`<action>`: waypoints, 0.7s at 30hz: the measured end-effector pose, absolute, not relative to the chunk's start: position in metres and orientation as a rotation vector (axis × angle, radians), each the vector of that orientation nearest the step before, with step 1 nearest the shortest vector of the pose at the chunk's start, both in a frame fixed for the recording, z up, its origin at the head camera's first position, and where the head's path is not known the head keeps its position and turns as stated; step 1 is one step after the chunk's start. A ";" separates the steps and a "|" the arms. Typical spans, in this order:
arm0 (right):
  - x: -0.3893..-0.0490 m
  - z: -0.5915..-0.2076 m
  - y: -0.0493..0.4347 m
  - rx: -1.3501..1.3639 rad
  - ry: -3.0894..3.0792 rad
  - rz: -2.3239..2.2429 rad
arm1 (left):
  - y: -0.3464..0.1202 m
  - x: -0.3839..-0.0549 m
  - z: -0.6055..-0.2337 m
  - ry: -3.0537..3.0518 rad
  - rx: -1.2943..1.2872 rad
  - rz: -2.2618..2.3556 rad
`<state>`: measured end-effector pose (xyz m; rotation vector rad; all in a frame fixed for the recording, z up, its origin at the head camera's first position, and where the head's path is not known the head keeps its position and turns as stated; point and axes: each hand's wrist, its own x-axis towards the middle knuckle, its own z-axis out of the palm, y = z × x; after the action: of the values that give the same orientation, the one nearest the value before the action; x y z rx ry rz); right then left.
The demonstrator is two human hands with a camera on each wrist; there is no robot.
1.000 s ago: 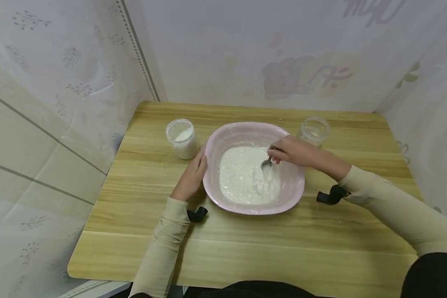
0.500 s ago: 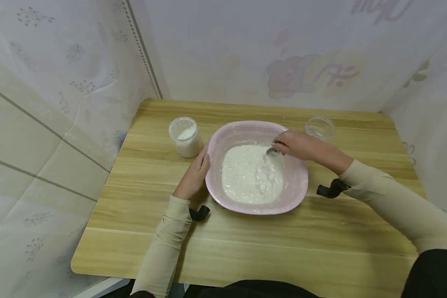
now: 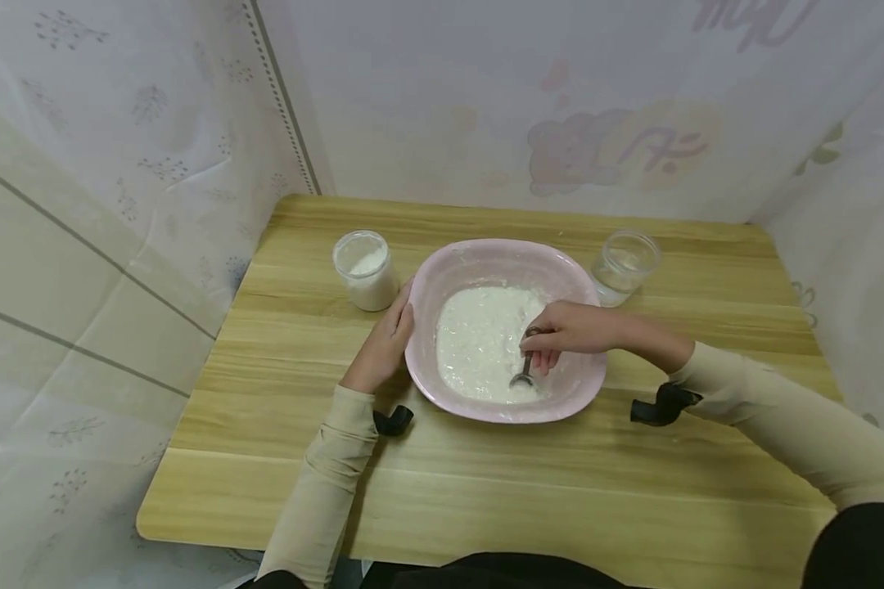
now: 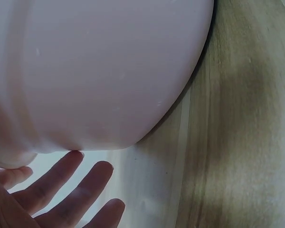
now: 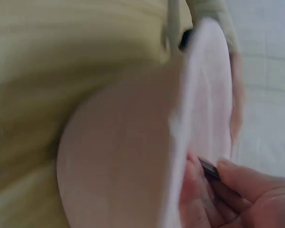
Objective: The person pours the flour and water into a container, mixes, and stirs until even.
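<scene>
In the head view, a pink plastic basin holds a lumpy white wet mixture. My right hand reaches over the basin's right side and grips a metal spoon by its handle, its bowl down at the mixture near the front. The right wrist view shows the dark handle between thumb and fingers. My left hand rests against the basin's left side. In the left wrist view its fingers are spread and fairly straight, with one fingertip at the outer wall.
A clear jar of white powder stands left of the basin, close to the left fingers. Behind the right hand is a clear jar with what looks like a little clear liquid. The wooden table meets patterned wall sheeting at the back.
My right hand drew back toward the basin's far right, then came forward with the spoon to the near part of the mixture. The left hand stays at the basin's side.
</scene>
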<state>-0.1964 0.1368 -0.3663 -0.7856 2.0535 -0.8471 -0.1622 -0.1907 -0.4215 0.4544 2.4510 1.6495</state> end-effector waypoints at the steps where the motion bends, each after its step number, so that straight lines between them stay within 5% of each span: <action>1: -0.195 -0.367 0.131 -0.787 2.044 -0.865 | -0.192 -0.164 -0.427 2.455 0.464 1.656; 21: -0.243 -0.370 0.102 -0.702 2.420 -0.965 | -0.196 -0.171 -0.443 2.468 0.494 1.695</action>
<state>-0.2429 0.1019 -0.3699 -0.7022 2.4197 -0.9646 -0.1712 -0.1959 -0.4426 0.4938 2.4678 1.6951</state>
